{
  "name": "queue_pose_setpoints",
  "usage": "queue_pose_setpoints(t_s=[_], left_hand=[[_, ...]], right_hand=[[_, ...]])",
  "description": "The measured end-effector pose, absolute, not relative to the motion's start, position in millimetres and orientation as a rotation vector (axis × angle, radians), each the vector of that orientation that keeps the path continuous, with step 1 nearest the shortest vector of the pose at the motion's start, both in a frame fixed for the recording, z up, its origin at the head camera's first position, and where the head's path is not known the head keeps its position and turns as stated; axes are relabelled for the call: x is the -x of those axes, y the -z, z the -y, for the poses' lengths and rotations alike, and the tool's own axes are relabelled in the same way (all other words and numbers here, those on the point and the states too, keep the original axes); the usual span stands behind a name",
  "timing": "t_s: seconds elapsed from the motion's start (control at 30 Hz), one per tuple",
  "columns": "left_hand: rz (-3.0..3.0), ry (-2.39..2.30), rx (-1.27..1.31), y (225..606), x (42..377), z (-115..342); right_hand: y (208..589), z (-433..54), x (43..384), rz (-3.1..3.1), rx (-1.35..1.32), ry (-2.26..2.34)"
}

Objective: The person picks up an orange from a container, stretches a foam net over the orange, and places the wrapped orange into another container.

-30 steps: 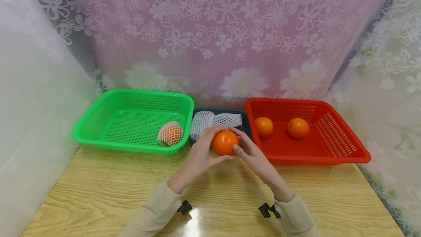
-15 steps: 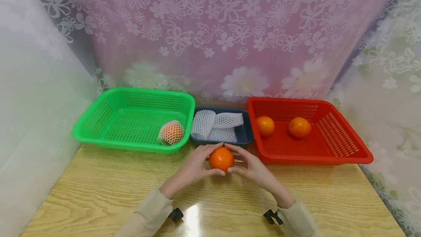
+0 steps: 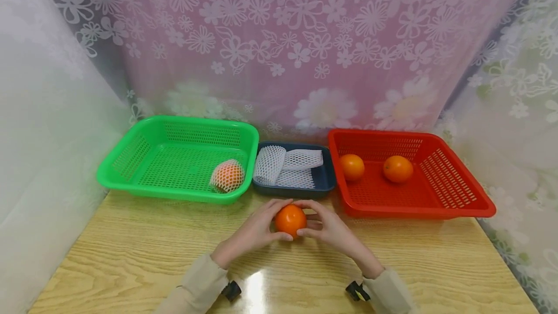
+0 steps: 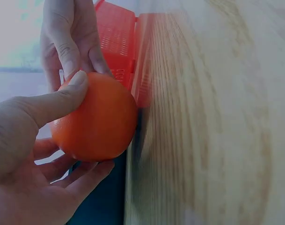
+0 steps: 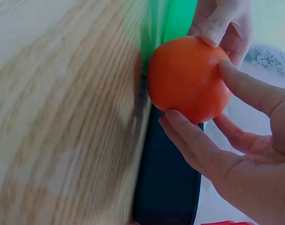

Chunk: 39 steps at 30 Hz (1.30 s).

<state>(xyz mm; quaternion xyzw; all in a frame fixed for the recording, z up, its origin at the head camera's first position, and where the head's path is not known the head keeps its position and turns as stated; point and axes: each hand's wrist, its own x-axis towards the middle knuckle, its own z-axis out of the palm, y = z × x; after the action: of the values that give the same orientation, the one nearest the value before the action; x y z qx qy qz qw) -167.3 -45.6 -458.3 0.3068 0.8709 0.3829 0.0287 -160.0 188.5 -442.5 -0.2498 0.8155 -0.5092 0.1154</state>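
An orange (image 3: 290, 221) is held between my two hands in front of the small tray, low over the wooden table. My left hand (image 3: 256, 230) grips its left side, thumb toward me and fingers around the far side. From the right, my right hand (image 3: 330, 230) holds it in the same way. In the left wrist view, the left thumb presses the bare, smooth skin of the orange (image 4: 95, 117). The right wrist view has the right fingertips (image 5: 172, 117) against the fruit. White foam net sleeves (image 3: 269, 164) lie in the dark blue tray (image 3: 324, 178) just beyond the hands.
A green basket (image 3: 174, 194) at the left contains an orange in a foam net (image 3: 228, 176). In the red basket (image 3: 405, 211) at the right lie two bare oranges (image 3: 397, 168). A floral curtain (image 3: 279, 52) hangs behind the wooden table (image 3: 131, 256).
Both hands have drawn the orange back toward me and slightly left, from over the tray's front edge to above the table. The blue tray and its nets are now uncovered.
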Motion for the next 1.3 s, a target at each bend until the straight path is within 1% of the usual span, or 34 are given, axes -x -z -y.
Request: queue_pose_setpoints(t_s=[0.37, 0.6, 0.83, 0.93, 1.07, 1.17, 1.3], left_hand=[[-2.611, -1.158, -0.979, 459.0, 166.7, 50.4], [-2.6, -1.154, -1.001, 457.7, 166.1, 51.3], [-2.622, -1.123, -0.998, 458.4, 164.6, 50.1], [-2.627, -1.109, -1.002, 459.0, 163.9, 49.8], [-2.625, -1.102, -1.021, 459.5, 163.7, 49.1], [-2.624, -1.099, -1.032, 459.5, 164.1, 48.3], [-2.624, -1.096, -1.016, 458.5, 163.9, 48.3]], right_hand=[[444.2, -187.2, 158.0, -2.322, 0.696, 1.483], [441.7, -187.6, 156.2, -2.333, 0.748, 1.465], [429.6, -187.8, 160.7, -2.412, 0.745, 1.38], [420.2, -184.6, 166.7, -2.519, 0.729, 1.389], [406.4, -175.6, 177.7, -2.81, 0.722, 1.336], [398.6, -168.2, 188.6, -3.081, 0.682, 1.151], [398.6, -161.3, 207.9, -3.29, 0.625, 0.912]])
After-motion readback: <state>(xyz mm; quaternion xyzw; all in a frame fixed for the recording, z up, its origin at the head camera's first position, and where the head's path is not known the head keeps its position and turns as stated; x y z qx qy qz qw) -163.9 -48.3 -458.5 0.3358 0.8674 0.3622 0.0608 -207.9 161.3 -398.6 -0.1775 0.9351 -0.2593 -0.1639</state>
